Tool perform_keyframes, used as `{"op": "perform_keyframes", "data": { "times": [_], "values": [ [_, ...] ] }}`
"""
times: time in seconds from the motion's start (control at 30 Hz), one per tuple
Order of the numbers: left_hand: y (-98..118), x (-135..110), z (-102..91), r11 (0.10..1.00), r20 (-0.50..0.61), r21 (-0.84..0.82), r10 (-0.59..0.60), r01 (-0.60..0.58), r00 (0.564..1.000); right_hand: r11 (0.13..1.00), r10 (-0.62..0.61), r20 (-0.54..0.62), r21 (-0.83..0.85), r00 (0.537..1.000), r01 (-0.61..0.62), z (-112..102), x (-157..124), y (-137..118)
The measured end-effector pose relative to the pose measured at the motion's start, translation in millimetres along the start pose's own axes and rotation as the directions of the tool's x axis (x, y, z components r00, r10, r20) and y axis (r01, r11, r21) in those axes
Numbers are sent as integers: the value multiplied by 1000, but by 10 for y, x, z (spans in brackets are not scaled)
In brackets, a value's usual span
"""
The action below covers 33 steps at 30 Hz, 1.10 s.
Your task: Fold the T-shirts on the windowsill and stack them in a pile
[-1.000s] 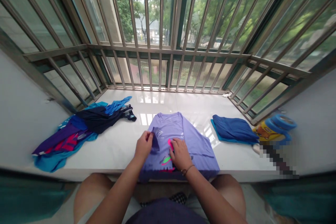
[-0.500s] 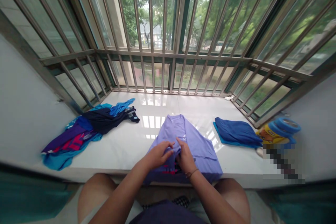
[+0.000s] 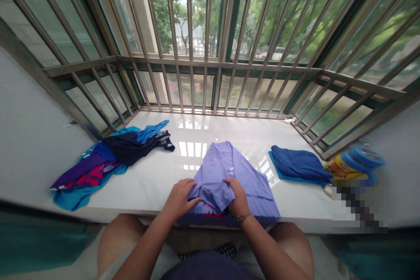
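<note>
A lavender shirt [image 3: 243, 170] lies on the white sill in front of me, its neckline towards the window and its lower part hanging over the front edge. A turned-over flap of it, perhaps a sleeve, is stretched between my hands. My left hand [image 3: 182, 197] grips the flap's left side between thumb and fingers. On the other side, my right hand [image 3: 238, 199] is closed on the flap, thumb on top and some fingers hidden. A pink and dark print shows just below the flap.
A loose heap of clothes [image 3: 127, 148], navy, purple, pink and light blue, lies to the left. Folded blue garments [image 3: 298, 164] are stacked at the right, beside a yellow and blue container [image 3: 352, 166]. Metal bars [image 3: 206, 63] cross the window behind the sill [image 3: 193, 129].
My hands were close together on a bunched part of the shirt. They are now apart, my left hand having moved left, and the flap is spread between them.
</note>
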<state>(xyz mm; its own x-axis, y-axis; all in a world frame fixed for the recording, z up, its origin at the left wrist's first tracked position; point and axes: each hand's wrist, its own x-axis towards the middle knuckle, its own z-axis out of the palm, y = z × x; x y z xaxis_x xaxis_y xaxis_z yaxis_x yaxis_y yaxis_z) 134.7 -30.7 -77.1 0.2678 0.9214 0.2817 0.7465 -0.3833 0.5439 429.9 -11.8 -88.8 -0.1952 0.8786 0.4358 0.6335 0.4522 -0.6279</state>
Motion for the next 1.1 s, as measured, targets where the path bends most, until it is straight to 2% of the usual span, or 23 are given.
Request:
{"op": "perform_keyframes", "data": {
  "times": [0.2, 0.3, 0.4, 0.5, 0.6, 0.7, 0.8, 0.93, 1.03, 1.1],
  "values": [
    [-59, -85, 52, 999, 22, 23, -32, 32, 999, 995, 26, 75, 99, 997, -34, 2, 1, -18],
    [-132, -92, 4, 998, 18, 0, -55, 55, 998, 976, 142, 71, 154, 987, -152, -11, -32, 12],
    [-214, -114, -82, 996, 32, -5, -87, 87, 996, 948, 277, 8, 163, 961, -275, -103, 50, 50],
    [-265, -128, -141, 993, 47, 5, -118, 118, 992, 938, 337, 24, 75, 941, -338, -220, 399, 90],
    [-280, -113, -146, 993, 60, 25, -119, 118, 991, 913, 407, 158, -114, 900, -393, -222, 987, 153],
    [-286, -74, -122, 995, 77, 38, -96, 93, 992, 881, 467, 224, -196, 855, -430, -61, 1603, 252],
    [-290, -34, -120, 995, 65, 5, -99, 99, 993, 862, 504, 289, -216, 814, -458, 161, 2075, 354],
    [-292, -13, -181, 981, 0, -105, -162, 161, 987, 845, 533, 379, -185, 757, -502, 390, 2443, 456],
    [-322, -24, -243, 958, -46, -148, -255, 246, 966, 806, 575, 393, -117, 718, -581, 538, 2561, 505],
    [-363, -36, -283, 945, -70, -120, -312, 303, 947, 765, 606, 391, -49, 693, -642, 652, 2579, 517]
  ]
}}
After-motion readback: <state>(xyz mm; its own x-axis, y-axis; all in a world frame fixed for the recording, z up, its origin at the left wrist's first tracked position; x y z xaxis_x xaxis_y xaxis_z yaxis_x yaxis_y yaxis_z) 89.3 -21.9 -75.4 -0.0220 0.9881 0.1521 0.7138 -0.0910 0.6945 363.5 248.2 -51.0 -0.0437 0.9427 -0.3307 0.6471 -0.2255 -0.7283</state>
